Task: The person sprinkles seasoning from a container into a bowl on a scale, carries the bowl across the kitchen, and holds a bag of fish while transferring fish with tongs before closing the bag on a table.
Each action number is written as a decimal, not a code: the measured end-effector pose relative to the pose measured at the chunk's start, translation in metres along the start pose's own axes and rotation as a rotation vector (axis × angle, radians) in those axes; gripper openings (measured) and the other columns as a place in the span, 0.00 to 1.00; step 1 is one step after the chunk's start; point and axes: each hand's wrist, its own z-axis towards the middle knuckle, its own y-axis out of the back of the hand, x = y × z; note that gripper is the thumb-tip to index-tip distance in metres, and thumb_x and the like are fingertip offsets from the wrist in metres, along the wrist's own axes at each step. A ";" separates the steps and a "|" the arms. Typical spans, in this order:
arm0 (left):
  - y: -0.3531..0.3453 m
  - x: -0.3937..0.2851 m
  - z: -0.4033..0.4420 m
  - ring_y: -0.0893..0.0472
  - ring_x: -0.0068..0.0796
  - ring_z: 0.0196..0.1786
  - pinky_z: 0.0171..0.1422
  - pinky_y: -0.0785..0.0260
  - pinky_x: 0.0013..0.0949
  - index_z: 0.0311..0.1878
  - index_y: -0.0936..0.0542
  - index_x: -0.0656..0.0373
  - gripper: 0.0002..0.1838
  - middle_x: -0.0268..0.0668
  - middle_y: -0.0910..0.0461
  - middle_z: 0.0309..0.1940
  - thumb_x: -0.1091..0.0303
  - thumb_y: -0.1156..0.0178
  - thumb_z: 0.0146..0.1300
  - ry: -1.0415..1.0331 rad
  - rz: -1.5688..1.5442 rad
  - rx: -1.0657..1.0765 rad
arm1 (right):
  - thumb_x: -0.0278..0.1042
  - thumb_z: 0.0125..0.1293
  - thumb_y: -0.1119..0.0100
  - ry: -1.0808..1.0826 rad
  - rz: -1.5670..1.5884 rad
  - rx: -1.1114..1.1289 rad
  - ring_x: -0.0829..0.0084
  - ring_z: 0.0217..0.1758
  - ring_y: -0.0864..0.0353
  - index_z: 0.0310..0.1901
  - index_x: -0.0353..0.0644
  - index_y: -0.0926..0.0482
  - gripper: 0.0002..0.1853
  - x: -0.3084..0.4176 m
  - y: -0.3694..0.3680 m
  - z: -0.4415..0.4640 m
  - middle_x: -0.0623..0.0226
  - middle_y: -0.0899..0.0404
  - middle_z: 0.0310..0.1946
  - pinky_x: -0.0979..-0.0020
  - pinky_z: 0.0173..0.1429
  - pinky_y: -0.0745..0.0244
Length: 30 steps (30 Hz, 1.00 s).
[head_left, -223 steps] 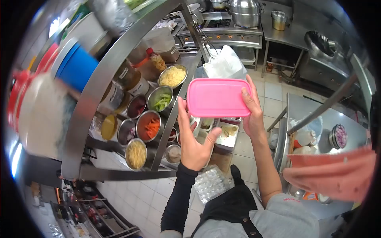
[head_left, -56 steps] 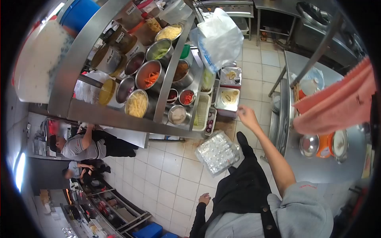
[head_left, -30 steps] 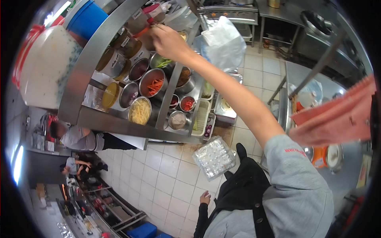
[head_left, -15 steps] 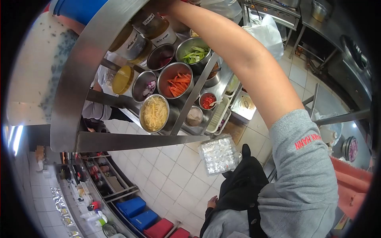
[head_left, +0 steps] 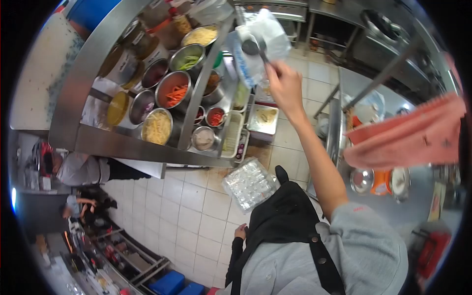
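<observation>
My right hand (head_left: 286,88) is closed round the handle of a metal ladle (head_left: 251,47), its round bowl pointing away from me. Behind the bowl hangs a white plastic bag (head_left: 273,37) with blue print; whether they touch I cannot tell. Left of it, on a steel shelf, stand metal bowls of yellow shreds (head_left: 157,127), carrot strips (head_left: 176,96) and sliced green vegetable (head_left: 188,61). Lower down is a small bowl of chopped red chili (head_left: 215,117). My left hand (head_left: 240,231) hangs low by my side, slightly blurred, its fingers loose with nothing visible in them.
A steel shelf edge (head_left: 128,151) runs along my left. A plastic-wrapped foil pack (head_left: 250,184) lies near my foot. To the right, a pink cloth (head_left: 408,135) hangs over a rail. Another person (head_left: 81,168) stands beyond the shelf, and one more (head_left: 76,206) is farther off.
My right hand has come back from the shelf, where it was out of view, and now shows with a ladle before the white bag. The camera view has swung right.
</observation>
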 end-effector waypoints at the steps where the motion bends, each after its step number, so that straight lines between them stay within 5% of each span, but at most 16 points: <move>1: 0.013 -0.017 0.002 0.16 0.24 0.40 0.43 0.21 0.34 0.63 0.18 0.54 0.18 0.39 0.11 0.42 0.67 0.45 0.74 0.076 -0.025 0.031 | 0.31 0.69 0.42 -0.068 -0.045 0.072 0.55 0.30 0.13 0.38 0.35 0.16 0.09 -0.019 0.027 -0.039 0.52 0.16 0.26 0.61 0.37 0.23; 3: 0.035 -0.041 0.006 0.18 0.22 0.36 0.35 0.22 0.33 0.64 0.19 0.55 0.20 0.35 0.14 0.36 0.69 0.44 0.71 0.164 0.040 0.121 | 0.29 0.69 0.43 -0.237 -0.133 0.150 0.53 0.31 0.13 0.38 0.35 0.15 0.08 -0.054 0.075 -0.120 0.51 0.16 0.27 0.59 0.39 0.21; 5: 0.052 -0.012 0.035 0.18 0.23 0.35 0.33 0.22 0.34 0.65 0.20 0.56 0.22 0.32 0.17 0.35 0.71 0.41 0.67 0.220 -0.156 0.194 | 0.25 0.65 0.45 -0.280 -0.287 0.237 0.49 0.34 0.13 0.38 0.34 0.16 0.08 -0.072 0.126 -0.200 0.49 0.15 0.29 0.54 0.42 0.20; 9: 0.081 -0.023 0.055 0.18 0.28 0.37 0.37 0.21 0.38 0.65 0.20 0.55 0.23 0.34 0.16 0.40 0.71 0.38 0.65 0.271 -0.067 0.304 | 0.26 0.61 0.46 -0.431 -0.795 0.323 0.43 0.40 0.16 0.34 0.36 0.19 0.06 -0.062 0.214 -0.337 0.50 0.15 0.34 0.48 0.45 0.20; 16: 0.078 -0.029 0.080 0.23 0.29 0.30 0.35 0.30 0.46 0.69 0.26 0.53 0.25 0.35 0.18 0.39 0.75 0.48 0.68 0.117 0.363 0.637 | 0.28 0.63 0.45 -0.702 -0.903 0.073 0.44 0.41 0.16 0.34 0.37 0.20 0.06 0.004 0.328 -0.477 0.48 0.16 0.36 0.46 0.45 0.21; 19: 0.043 -0.062 0.079 0.24 0.29 0.29 0.34 0.30 0.45 0.68 0.25 0.52 0.25 0.34 0.18 0.39 0.77 0.49 0.67 0.126 0.622 0.680 | 0.28 0.63 0.45 -0.850 -0.974 -0.102 0.43 0.41 0.16 0.34 0.36 0.19 0.06 -0.004 0.382 -0.549 0.46 0.16 0.35 0.46 0.45 0.21; 23: -0.024 -0.097 0.091 0.22 0.25 0.30 0.31 0.28 0.40 0.67 0.24 0.55 0.27 0.33 0.15 0.39 0.76 0.49 0.64 0.175 0.427 0.647 | 0.35 0.61 0.41 -1.259 -1.026 -0.199 0.45 0.43 0.16 0.32 0.34 0.16 0.11 -0.080 0.452 -0.755 0.44 0.15 0.37 0.48 0.52 0.22; 24: -0.043 -0.114 0.085 0.21 0.25 0.30 0.31 0.28 0.38 0.66 0.23 0.57 0.26 0.34 0.15 0.39 0.76 0.49 0.63 0.111 0.466 0.667 | 0.40 0.61 0.40 -1.328 -1.079 -0.230 0.46 0.43 0.16 0.28 0.34 0.16 0.15 -0.123 0.466 -0.856 0.46 0.15 0.34 0.49 0.51 0.22; 25: -0.064 -0.129 0.083 0.20 0.24 0.31 0.30 0.27 0.37 0.65 0.22 0.59 0.26 0.35 0.14 0.39 0.76 0.48 0.62 0.044 0.507 0.691 | 0.43 0.60 0.39 -1.402 -1.106 -0.356 0.50 0.37 0.14 0.23 0.38 0.15 0.17 -0.081 0.458 -0.880 0.52 0.15 0.26 0.50 0.48 0.21; 26: -0.088 -0.141 0.082 0.18 0.25 0.34 0.32 0.25 0.35 0.60 0.18 0.62 0.21 0.37 0.13 0.39 0.72 0.41 0.64 -0.169 0.587 0.702 | 0.37 0.60 0.39 -1.636 -0.929 -0.098 0.48 0.30 0.13 0.29 0.33 0.18 0.13 -0.061 0.468 -0.922 0.45 0.16 0.24 0.53 0.38 0.17; 27: -0.121 -0.142 0.102 0.16 0.26 0.38 0.38 0.23 0.31 0.57 0.15 0.63 0.18 0.40 0.12 0.40 0.65 0.34 0.66 -0.427 0.613 0.715 | 0.34 0.59 0.40 -1.747 -0.800 -0.179 0.54 0.23 0.15 0.26 0.33 0.19 0.11 -0.044 0.461 -0.972 0.48 0.18 0.20 0.56 0.30 0.20; 28: -0.150 -0.191 0.063 0.14 0.26 0.42 0.46 0.21 0.29 0.56 0.15 0.63 0.20 0.40 0.11 0.43 0.61 0.30 0.66 -0.451 0.543 0.767 | 0.30 0.59 0.40 -1.855 -0.680 -0.264 0.61 0.16 0.17 0.23 0.33 0.20 0.11 -0.027 0.455 -1.022 0.51 0.20 0.16 0.59 0.22 0.22; 29: -0.189 -0.221 0.051 0.15 0.24 0.43 0.50 0.21 0.28 0.56 0.15 0.63 0.17 0.39 0.11 0.43 0.64 0.34 0.69 -0.556 0.376 0.837 | 0.25 0.59 0.43 -1.929 -0.451 -0.977 0.62 0.16 0.17 0.23 0.30 0.20 0.10 0.016 0.440 -1.006 0.51 0.19 0.17 0.60 0.20 0.22; 30: -0.222 -0.275 0.002 0.15 0.24 0.44 0.51 0.22 0.29 0.56 0.15 0.64 0.16 0.38 0.12 0.43 0.66 0.36 0.70 -0.613 0.315 0.900 | 0.25 0.62 0.44 -1.970 -0.365 -1.007 0.62 0.17 0.17 0.26 0.31 0.19 0.09 0.032 0.433 -1.029 0.52 0.18 0.18 0.62 0.18 0.23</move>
